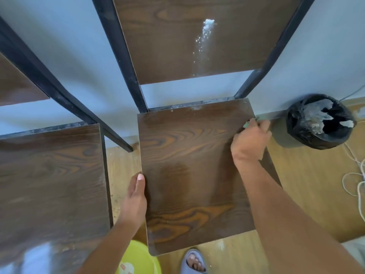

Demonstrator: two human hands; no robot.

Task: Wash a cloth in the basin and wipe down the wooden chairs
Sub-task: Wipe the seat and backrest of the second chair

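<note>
A wooden chair with a dark brown seat (189, 175) and black metal frame stands in the middle, its backrest (187, 48) streaked with white residue. My right hand (249, 141) presses at the seat's far right edge, shut on a small green cloth (247, 124) that barely shows past my fingers. My left hand (136, 196) grips the seat's left edge, thumb on top. A yellow-green basin (138, 260) sits on the floor below the seat's front left corner, partly hidden by my left forearm.
A second wooden chair (49, 175) stands close on the left. A black-bagged bin (320, 121) with crumpled waste sits by the wall at right. White cords (355, 175) lie on the wooden floor at far right. My sandalled foot (194, 261) is beside the basin.
</note>
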